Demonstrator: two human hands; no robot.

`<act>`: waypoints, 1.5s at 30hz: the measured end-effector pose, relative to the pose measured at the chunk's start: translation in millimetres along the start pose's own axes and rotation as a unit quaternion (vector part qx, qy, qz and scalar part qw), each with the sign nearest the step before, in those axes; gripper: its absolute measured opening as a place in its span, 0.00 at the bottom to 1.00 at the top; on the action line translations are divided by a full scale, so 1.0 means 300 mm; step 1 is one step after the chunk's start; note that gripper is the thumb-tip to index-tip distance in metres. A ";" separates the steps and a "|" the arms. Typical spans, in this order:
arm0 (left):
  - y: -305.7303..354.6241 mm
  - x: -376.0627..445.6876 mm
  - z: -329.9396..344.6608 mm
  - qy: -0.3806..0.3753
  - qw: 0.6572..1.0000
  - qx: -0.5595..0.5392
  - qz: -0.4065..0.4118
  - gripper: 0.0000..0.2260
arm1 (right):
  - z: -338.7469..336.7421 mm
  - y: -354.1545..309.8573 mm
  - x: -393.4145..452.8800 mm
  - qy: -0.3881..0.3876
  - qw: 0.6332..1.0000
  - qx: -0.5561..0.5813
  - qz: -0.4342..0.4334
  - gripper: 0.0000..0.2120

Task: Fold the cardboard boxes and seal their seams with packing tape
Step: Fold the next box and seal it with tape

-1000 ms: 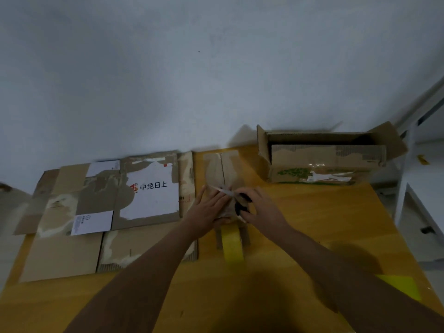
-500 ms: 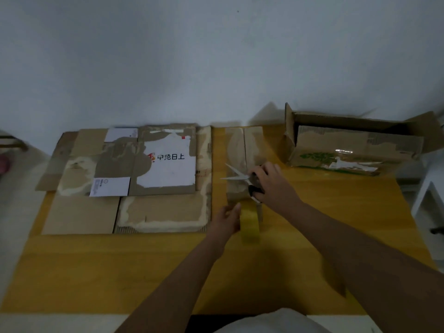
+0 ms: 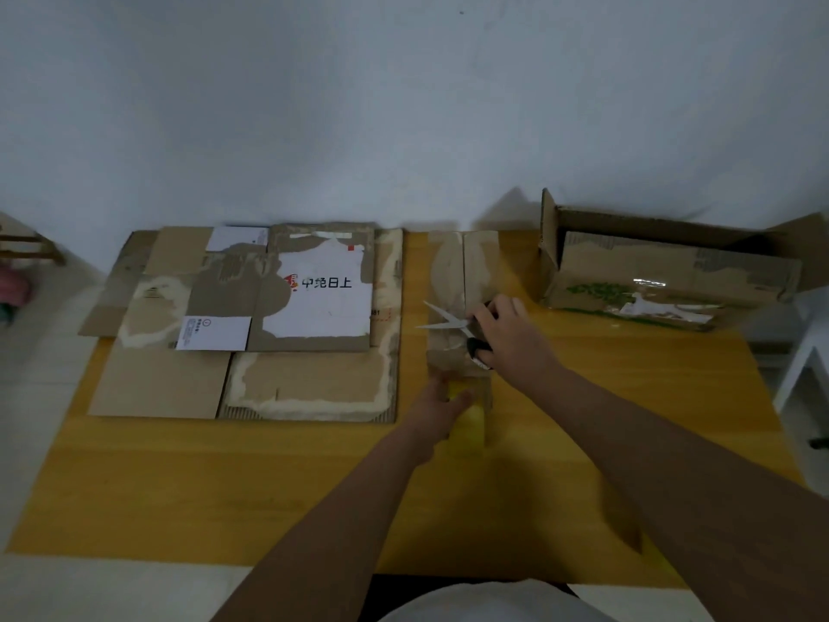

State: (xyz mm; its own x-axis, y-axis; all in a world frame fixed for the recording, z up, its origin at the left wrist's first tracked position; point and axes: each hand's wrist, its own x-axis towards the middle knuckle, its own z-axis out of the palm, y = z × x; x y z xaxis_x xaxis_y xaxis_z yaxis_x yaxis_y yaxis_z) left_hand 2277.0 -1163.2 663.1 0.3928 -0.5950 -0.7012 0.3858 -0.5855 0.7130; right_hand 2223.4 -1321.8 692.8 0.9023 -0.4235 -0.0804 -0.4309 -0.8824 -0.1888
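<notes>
A small folded cardboard box (image 3: 462, 280) lies on the wooden table (image 3: 224, 478), its closed seam running away from me. My right hand (image 3: 511, 338) grips black-handled scissors (image 3: 448, 323) with the blades spread wide, pointing left above the box's near part. My left hand (image 3: 442, 404) holds a yellowish roll of packing tape (image 3: 471, 413) at the box's near end. How the tape strip runs from roll to box is blurred.
A stack of flattened cardboard boxes (image 3: 269, 325) with white labels covers the table's left half. A bigger open box (image 3: 664, 273) lies on its side at the back right. A white wall stands right behind the table. A white frame (image 3: 803, 352) is off the right edge.
My left hand left the box top and came back to the tape roll at the near end. The scissors opened wide above the box. The camera drew back and tilted down.
</notes>
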 end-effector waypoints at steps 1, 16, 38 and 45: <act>-0.002 0.005 -0.006 0.001 1.000 0.009 -0.008 0.28 | 0.002 0.000 0.001 0.001 1.000 -0.002 0.001 0.25; -0.130 -0.004 0.018 -0.040 0.978 -0.192 -0.067 0.20 | -0.022 0.005 0.008 -0.017 1.000 0.022 -0.006 0.25; -0.098 0.020 0.012 -0.027 0.974 -0.207 -0.090 0.06 | -0.184 0.122 -0.056 -0.453 0.858 0.215 0.113 0.15; -0.109 0.028 0.004 -0.039 0.972 -0.215 -0.088 0.12 | -0.199 0.083 -0.008 -0.460 0.865 0.186 0.078 0.18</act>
State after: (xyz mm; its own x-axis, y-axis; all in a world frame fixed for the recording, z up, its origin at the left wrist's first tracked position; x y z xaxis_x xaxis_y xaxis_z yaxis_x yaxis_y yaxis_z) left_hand 2266.7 -1149.8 633.9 0.2318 -0.5556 -0.7985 0.7612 -0.4075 0.5045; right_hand 2209.9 -1355.1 746.6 0.5328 -0.0377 -0.8454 -0.6693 -0.6302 -0.3937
